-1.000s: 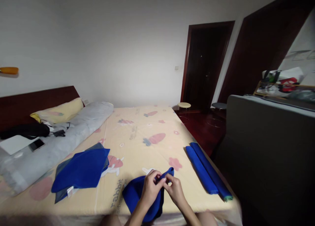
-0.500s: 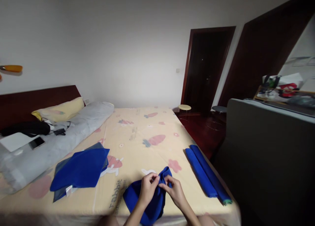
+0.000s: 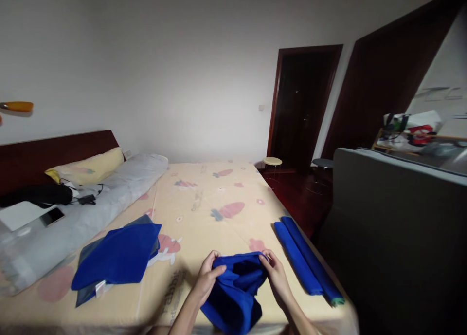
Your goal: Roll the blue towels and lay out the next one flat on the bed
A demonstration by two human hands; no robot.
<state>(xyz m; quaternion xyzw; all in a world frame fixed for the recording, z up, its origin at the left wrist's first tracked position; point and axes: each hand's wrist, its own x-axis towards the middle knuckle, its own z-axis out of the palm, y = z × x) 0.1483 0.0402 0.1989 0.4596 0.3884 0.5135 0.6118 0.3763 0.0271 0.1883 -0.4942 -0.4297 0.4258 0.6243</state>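
Note:
A piece of blue cloth (image 3: pixel 233 296), its exact kind unclear, hangs between my hands at the near edge of the bed. My left hand (image 3: pixel 207 279) pinches its upper edge on the left, thumb on top. At the right end of the same edge, my right hand (image 3: pixel 276 275) grips it between thumb and fingers. The edge is stretched out between them, and below it the cloth opens into a dark hollow with loose folds. Its lowest part is cut off by the frame.
Flat blue and grey cloth pieces (image 3: pixel 120 252) lie stacked on the left of the bed (image 3: pixel 189 237). Two rolled blue cloths (image 3: pixel 297 257) lie along the right edge. A grey rolled quilt (image 3: pixel 109 211) holds a phone (image 3: pixel 53 216). A dark panel (image 3: pixel 394 237) stands at right.
My hands have moved apart from close together, spreading the cloth's upper edge wide and opening the hollow beneath it. The view has shifted slightly.

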